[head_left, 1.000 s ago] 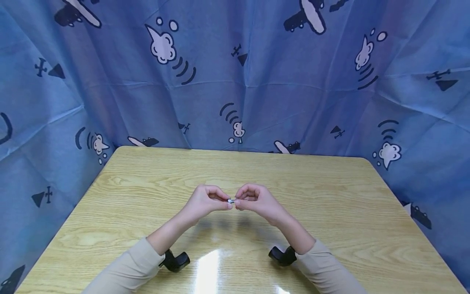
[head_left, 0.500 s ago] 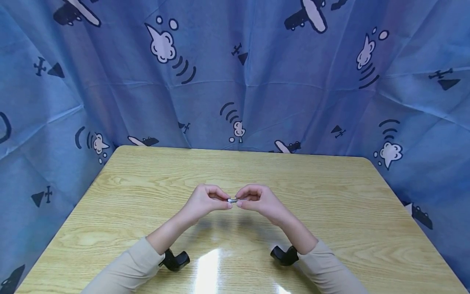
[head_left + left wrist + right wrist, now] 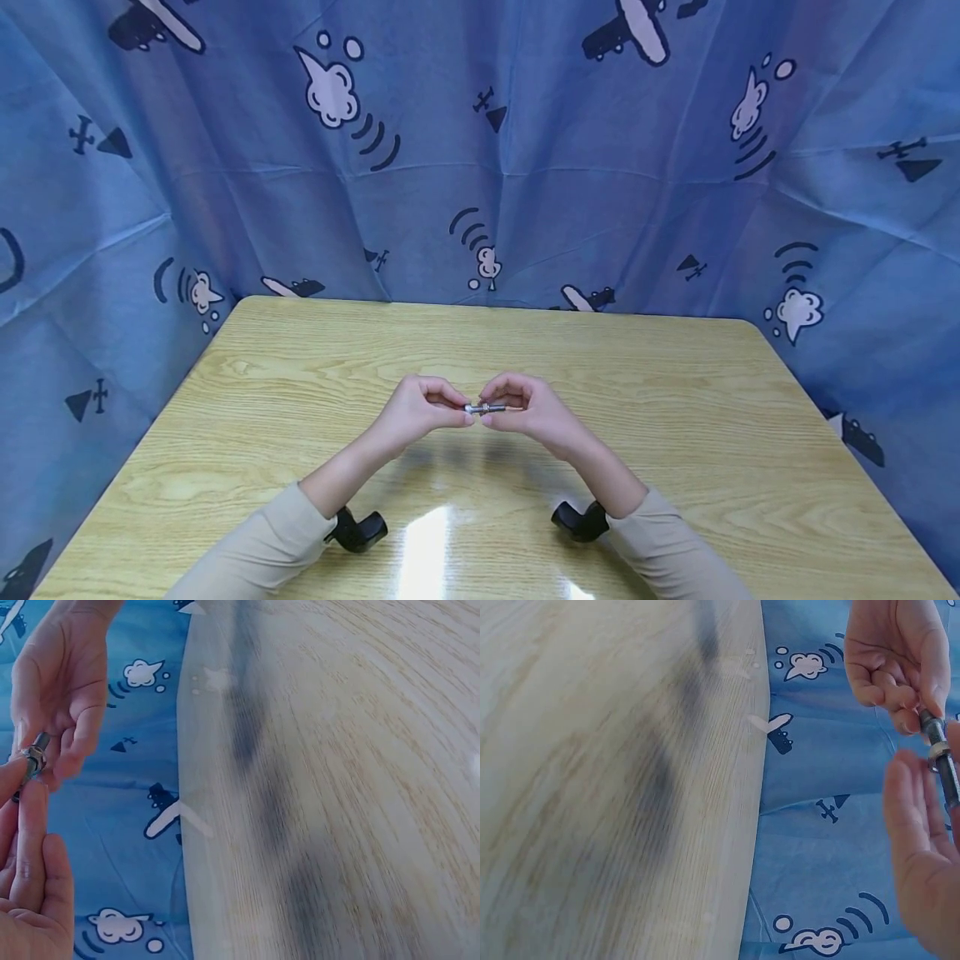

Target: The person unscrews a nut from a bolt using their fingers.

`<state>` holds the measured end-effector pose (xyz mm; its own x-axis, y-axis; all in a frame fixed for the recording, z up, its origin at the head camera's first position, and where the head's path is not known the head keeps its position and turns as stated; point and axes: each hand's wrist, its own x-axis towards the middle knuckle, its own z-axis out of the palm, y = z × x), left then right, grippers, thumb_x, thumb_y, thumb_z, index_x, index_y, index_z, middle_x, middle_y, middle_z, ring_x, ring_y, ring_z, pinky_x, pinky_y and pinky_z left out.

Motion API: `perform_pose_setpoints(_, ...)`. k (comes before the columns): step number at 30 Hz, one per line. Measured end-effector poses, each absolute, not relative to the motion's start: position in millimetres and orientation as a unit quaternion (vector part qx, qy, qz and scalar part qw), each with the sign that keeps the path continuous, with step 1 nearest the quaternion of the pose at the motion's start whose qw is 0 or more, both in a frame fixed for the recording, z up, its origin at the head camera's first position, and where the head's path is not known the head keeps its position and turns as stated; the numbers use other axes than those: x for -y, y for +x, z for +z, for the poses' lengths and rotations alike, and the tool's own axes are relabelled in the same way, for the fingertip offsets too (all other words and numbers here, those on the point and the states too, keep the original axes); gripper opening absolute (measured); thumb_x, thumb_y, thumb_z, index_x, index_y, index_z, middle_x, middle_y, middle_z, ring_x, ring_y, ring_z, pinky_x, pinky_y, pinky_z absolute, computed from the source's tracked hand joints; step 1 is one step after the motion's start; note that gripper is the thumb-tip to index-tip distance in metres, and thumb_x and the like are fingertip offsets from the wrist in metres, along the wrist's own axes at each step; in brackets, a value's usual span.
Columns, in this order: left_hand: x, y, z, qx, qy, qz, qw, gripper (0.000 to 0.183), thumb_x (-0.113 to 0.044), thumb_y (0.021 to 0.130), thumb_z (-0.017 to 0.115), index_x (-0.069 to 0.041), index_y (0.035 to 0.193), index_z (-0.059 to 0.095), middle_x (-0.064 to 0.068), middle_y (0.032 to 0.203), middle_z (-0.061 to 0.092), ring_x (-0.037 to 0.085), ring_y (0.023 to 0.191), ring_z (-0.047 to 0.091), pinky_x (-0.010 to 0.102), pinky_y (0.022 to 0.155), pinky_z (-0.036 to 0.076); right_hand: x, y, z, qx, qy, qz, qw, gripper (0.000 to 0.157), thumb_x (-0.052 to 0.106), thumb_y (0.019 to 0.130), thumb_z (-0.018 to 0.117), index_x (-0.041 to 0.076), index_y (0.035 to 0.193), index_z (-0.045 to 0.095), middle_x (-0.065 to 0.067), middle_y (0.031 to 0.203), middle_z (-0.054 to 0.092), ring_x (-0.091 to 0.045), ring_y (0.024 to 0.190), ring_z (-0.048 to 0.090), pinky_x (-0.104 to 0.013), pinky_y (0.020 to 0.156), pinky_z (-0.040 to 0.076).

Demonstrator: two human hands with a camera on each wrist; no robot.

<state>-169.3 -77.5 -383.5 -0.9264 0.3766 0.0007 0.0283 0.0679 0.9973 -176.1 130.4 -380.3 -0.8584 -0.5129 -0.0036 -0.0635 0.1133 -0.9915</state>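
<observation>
A small metal bolt (image 3: 497,408) with a nut (image 3: 939,752) round its shaft lies level between my hands, above the table. My left hand (image 3: 420,412) pinches the bolt's pale end between thumb and fingers, which hide part of it. On the other side, my right hand (image 3: 536,414) has its thumb and fingers spread either side of the shaft, fingertips close by the nut. In the right wrist view the dark shaft (image 3: 949,784) runs on between that hand's fingers and thumb. The left wrist view shows the bolt's tip (image 3: 42,739) in front of the right palm.
A wood-grain table (image 3: 675,400) spreads under both forearms, with a bright glare at the front. Behind it and at the sides hangs a blue curtain (image 3: 420,167) with aeroplane prints. Black wrist cameras (image 3: 360,533) sit below each hand.
My right thumb and fingers have parted from round the bolt, so more of its shaft and the nut show. My left hand keeps its pinch in the same place.
</observation>
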Motion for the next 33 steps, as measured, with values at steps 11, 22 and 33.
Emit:
perform_pose_setpoints(11,76.9,-168.7,-381.6,-0.722,0.142,0.665,0.127,0.020,-0.004,0.075,0.076,0.007,0.091,0.068,0.010,0.082,0.069,0.018,0.076,0.067,0.032,0.072,0.054,-128.9,-174.2,-377.4,-0.719,-0.191,-0.642,0.184,0.023,0.008,0.088,0.063,-0.008,0.102,0.055,-0.007,0.086,0.064,-0.017,0.079,0.064,-0.038,0.074,0.054)
perform_pose_setpoints(22,76.6,-167.7,-381.7,-0.722,0.141,0.665,0.130,0.020,-0.005,0.075,0.076,0.006,0.091,0.069,0.009,0.082,0.070,0.019,0.077,0.067,0.032,0.073,0.054,-129.3,-173.4,-378.1,-0.718,-0.193,-0.637,0.203,0.029,0.017,0.095,0.056,-0.009,0.106,0.053,-0.010,0.081,0.064,-0.019,0.071,0.064,-0.039,0.072,0.055)
perform_pose_setpoints(33,77.7,-167.7,-383.8,-0.722,0.145,0.664,0.129,0.022,-0.006,0.076,0.076,0.006,0.092,0.069,0.010,0.084,0.070,0.019,0.078,0.068,0.033,0.074,0.054,-129.6,-172.9,-379.6,-0.717,-0.204,-0.636,0.200,0.032,0.020,0.095,0.056,-0.006,0.112,0.051,-0.010,0.089,0.062,-0.021,0.079,0.063,-0.043,0.076,0.054)
